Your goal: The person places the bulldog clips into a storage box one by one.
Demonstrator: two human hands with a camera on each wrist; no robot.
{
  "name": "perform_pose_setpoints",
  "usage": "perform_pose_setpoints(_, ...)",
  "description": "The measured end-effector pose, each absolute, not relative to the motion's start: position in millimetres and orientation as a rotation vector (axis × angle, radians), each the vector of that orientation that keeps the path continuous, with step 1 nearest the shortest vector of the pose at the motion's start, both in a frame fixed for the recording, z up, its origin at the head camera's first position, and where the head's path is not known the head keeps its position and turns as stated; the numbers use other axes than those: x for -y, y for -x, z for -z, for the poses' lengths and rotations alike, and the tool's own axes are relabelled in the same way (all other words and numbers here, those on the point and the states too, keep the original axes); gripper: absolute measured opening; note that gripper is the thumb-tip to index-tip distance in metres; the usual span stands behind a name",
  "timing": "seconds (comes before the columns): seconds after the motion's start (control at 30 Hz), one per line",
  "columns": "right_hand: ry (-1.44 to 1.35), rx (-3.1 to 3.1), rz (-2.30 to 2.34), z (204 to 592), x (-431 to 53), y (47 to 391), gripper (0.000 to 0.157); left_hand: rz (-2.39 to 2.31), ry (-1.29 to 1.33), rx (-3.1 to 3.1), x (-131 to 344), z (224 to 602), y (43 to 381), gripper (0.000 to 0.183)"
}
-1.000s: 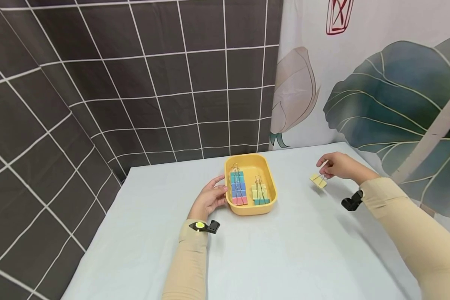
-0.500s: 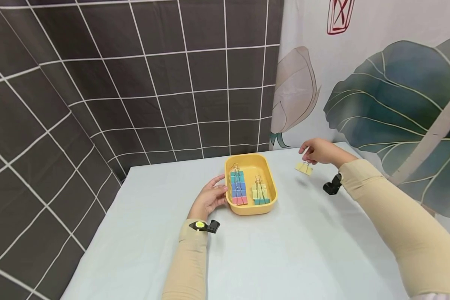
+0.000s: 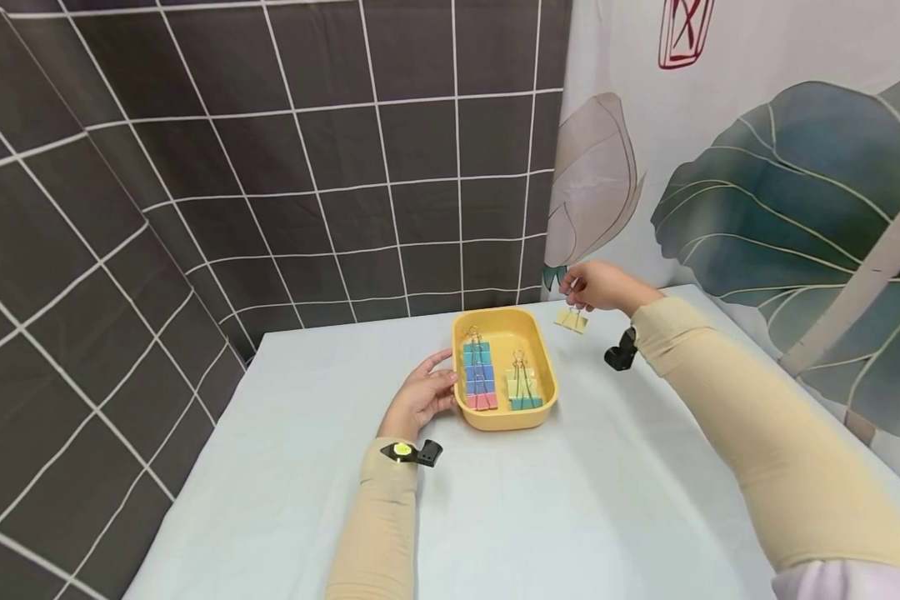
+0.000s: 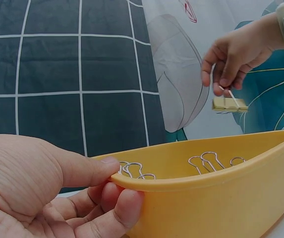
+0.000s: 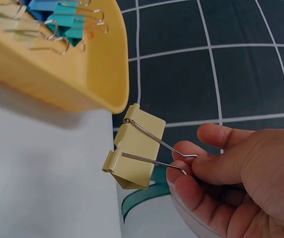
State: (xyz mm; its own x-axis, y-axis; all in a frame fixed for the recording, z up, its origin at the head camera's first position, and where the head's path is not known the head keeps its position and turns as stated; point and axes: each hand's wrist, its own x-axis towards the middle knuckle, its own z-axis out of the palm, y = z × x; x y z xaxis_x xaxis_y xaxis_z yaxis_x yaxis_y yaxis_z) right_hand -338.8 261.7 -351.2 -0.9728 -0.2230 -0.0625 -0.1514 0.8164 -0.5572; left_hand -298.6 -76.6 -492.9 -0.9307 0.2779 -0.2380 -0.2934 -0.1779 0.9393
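Note:
A yellow binder clip (image 5: 139, 146) hangs from my right hand (image 3: 600, 285), which pinches its wire handle between thumb and fingers. Clip and hand are in the air just right of the back part of a yellow tray (image 3: 504, 423). My left hand (image 4: 89, 186) grips the tray's left rim, thumb on top and fingers curled underneath outside. Inside the tray, one column of binder clips runs down the left: teal, blue (image 3: 480, 379) and pink (image 3: 482, 402). A shorter column on the right has pale yellow clips (image 3: 521, 385) with a teal one (image 3: 527, 403) in front.
The tray stands on a white-covered table (image 3: 525, 517). Behind and to the left hangs a dark cloth with a white grid (image 3: 330, 167). A white cloth printed with leaves (image 3: 780, 192) borders the right side.
My right hand has carried the yellow binder clip leftward and slightly back, from the table's right side to near the tray. The left hand and tray stay put.

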Motion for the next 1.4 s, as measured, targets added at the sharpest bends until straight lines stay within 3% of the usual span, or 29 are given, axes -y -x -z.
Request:
perform_pose_setpoints(0.7,0.537,-2.983,0.77,360,-210,358,0.03,-2.144,0.043,-1.731,76,493,300,0.056)
perform_pose_setpoints(1.4,0.487,-2.867,0.796,390,-183,365,0.022,-2.166,0.018,-1.7,77,492,299,0.057)
